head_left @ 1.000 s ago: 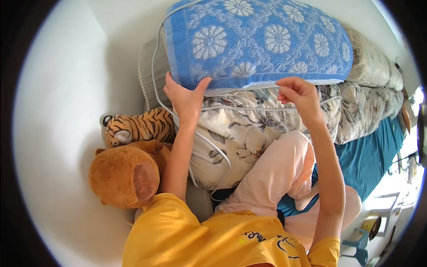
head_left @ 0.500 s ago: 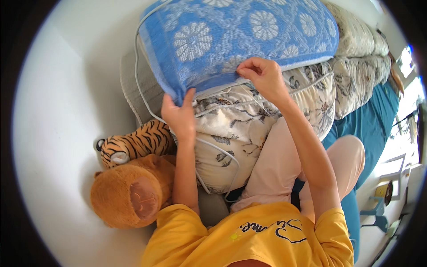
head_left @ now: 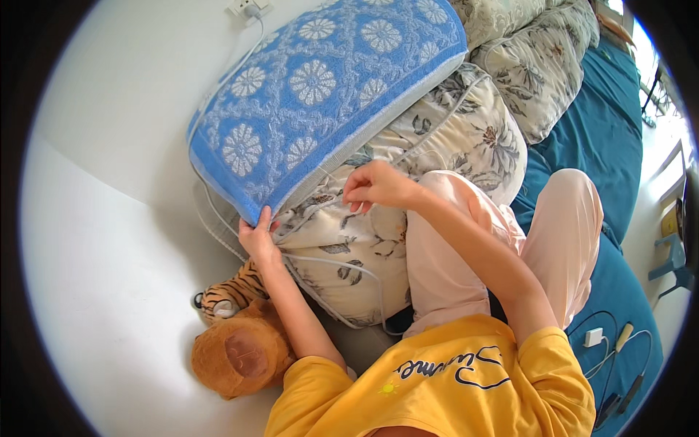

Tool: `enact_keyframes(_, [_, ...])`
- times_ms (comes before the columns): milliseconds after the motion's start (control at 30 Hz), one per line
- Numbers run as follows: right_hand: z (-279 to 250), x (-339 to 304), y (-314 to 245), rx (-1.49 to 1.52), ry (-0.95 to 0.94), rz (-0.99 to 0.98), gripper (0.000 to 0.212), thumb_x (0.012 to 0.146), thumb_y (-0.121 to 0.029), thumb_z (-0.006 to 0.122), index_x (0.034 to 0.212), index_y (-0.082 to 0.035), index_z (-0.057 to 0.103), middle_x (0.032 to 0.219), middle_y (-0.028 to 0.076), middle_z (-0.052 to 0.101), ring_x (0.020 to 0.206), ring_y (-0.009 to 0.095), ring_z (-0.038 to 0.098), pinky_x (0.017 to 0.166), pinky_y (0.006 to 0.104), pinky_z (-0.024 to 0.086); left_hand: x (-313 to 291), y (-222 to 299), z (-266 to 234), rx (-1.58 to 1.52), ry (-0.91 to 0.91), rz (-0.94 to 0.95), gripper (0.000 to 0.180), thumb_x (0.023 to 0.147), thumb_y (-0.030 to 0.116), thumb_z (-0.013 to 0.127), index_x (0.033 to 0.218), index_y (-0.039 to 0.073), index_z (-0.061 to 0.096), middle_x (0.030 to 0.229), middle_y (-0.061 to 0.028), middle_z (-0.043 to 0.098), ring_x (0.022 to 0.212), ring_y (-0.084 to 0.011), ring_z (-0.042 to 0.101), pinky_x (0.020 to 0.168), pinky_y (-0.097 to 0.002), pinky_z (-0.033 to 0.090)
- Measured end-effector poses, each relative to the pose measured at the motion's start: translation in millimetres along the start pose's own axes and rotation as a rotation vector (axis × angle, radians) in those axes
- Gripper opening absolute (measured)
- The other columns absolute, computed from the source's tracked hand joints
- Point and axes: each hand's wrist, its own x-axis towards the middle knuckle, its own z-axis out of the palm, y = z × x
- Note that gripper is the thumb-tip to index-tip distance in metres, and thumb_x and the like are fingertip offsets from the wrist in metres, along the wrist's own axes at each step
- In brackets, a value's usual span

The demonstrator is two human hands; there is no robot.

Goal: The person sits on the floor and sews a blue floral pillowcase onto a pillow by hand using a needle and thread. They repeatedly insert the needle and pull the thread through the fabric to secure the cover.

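Observation:
A blue towel (head_left: pixel 277 120) with white flower patterns lies over a grey cushion (head_left: pixel 378 120). My left hand (head_left: pixel 259 239) pinches the towel's near corner between thumb and fingers. Off the towel's near edge, my right hand (head_left: pixel 377 186) hovers with its fingertips drawn together. A faint thin line, perhaps thread, runs from the towel edge toward it; whatever the fingertips hold is too small to make out. Beneath both hands is a cream floral pillow (head_left: pixel 349 244) with piped edges, resting against my legs.
Left of my forearm sit a brown plush animal (head_left: pixel 218 357) and a tiger-striped plush (head_left: pixel 231 297) by the white wall. A white cable (head_left: pixel 335 262) loops over the pillow, below a wall socket (head_left: pixel 247 9). More floral pillows (head_left: pixel 539 73) and charging cables (head_left: pixel 608 349) lie on teal bedding (head_left: pixel 575 146).
My right hand has drawn away from the towel's edge toward my knees. My left hand now grips the towel right at its corner. The view has shifted, showing more of the towel and bed.

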Motion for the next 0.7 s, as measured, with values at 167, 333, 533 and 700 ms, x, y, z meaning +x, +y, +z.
enact_keyframes(167, [-65, -51, -73, 0.121, 0.055, -0.254, 0.017, 0.089, -0.015, 0.062, 0.096, 0.0, 0.067, 0.096, 0.01, 0.07, 0.08, 0.015, 0.069, 0.064, 0.0247, 0.056, 2, -3, 2, 0.066, 0.045, 0.043, 0.032, 0.083, 0.007, 0.072, 0.111, -0.003, 0.059, 0.098, -0.0106, 0.067, 0.076, -0.0201, 0.068, 0.056, -0.0282, 0.051])
enact_keyframes(333, [-157, -120, -124, -0.078, 0.381, -0.525, 0.02, 0.095, -0.017, 0.057, 0.105, -0.003, 0.066, 0.104, 0.009, 0.069, 0.089, 0.014, 0.068, 0.073, 0.0235, 0.055, -11, 11, 16, 0.262, 0.131, 0.071, 0.033, 0.084, 0.007, 0.07, 0.111, -0.005, 0.057, 0.102, -0.0149, 0.064, 0.079, -0.0233, 0.064, 0.062, -0.0341, 0.051])
enact_keyframes(533, [-220, -119, -72, -1.408, 1.287, -0.258, 0.01, 0.079, -0.014, 0.068, 0.083, -0.006, 0.073, 0.094, 0.015, 0.069, 0.077, 0.024, 0.068, 0.068, 0.0296, 0.052, -33, 8, 45, 0.992, 0.742, 0.625, 0.054, 0.079, 0.011, 0.075, 0.122, 0.0, 0.044, 0.105, -0.0157, 0.056, 0.094, -0.0334, 0.056, 0.079, -0.0432, 0.045])
enact_keyframes(700, [-98, -39, -57, -0.488, 0.84, -0.466, 0.01, 0.076, 0.0, 0.068, 0.084, -0.005, 0.073, 0.083, 0.01, 0.068, 0.069, 0.021, 0.064, 0.065, 0.0317, 0.051, -34, 1, 54, 1.198, 0.573, 0.843, 0.041, 0.072, -0.004, 0.069, 0.107, 0.002, 0.048, 0.102, -0.0131, 0.047, 0.096, -0.0313, 0.048, 0.077, -0.0428, 0.041])
